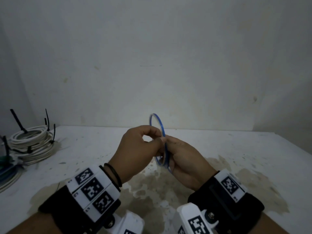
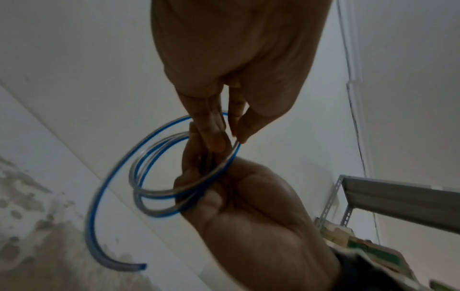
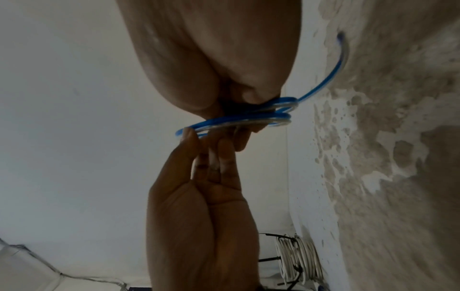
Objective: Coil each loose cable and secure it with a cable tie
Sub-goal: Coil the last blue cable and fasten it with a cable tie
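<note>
Both hands (image 1: 141, 146) (image 1: 185, 159) pinch the blue cable (image 1: 160, 125) coil.

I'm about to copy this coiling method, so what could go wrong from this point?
The blue cable is wound in a few loops held by both hands, the left hand and the right hand, but one end curls free. No tie is on it, so a looser grip could let the loops spring open.

Both hands, left hand (image 1: 140, 149) and right hand (image 1: 184, 159), meet above the stained white bench (image 1: 219, 149), the coiled blue cable (image 1: 160, 125) between them; stacked white tied cable coils (image 1: 32, 146) sit far left.
</note>
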`<move>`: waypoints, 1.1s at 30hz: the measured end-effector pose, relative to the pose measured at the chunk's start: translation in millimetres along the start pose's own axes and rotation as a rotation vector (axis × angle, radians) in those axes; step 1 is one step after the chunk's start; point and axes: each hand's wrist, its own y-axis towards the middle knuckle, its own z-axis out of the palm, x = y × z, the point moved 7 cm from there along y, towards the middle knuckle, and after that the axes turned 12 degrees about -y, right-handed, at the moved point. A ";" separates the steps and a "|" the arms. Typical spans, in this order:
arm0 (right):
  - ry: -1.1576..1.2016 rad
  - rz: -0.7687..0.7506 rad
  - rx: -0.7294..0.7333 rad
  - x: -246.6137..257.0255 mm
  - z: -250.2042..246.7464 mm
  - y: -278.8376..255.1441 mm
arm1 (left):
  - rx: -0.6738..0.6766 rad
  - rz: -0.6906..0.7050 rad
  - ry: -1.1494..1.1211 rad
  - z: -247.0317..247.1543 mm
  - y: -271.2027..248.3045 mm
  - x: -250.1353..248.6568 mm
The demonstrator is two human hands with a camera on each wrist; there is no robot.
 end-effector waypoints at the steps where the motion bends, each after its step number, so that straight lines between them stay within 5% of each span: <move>1: -0.012 0.003 -0.001 -1.7 1.5 -1.1 | -0.004 -0.015 -0.025 -1.9 1.9 0.6; 7: 0.062 -0.025 -0.028 -5.6 2.9 0.6 | 0.060 -0.103 -0.109 -0.7 2.7 2.0; 14: 0.378 0.012 -0.132 10.5 -15.4 6.2 | 0.187 -0.031 0.204 9.0 -10.0 9.6; 23: -0.016 -0.052 -0.043 -0.6 0.1 -0.2 | 0.132 -0.066 0.089 3.8 -1.8 2.9; 28: -0.038 -0.021 -0.090 4.4 -10.0 1.7 | 0.231 -0.060 0.275 7.2 -5.4 7.2; 33: -0.049 -0.033 -0.040 0.3 -2.6 0.0 | 0.190 -0.040 0.189 8.9 -4.2 3.8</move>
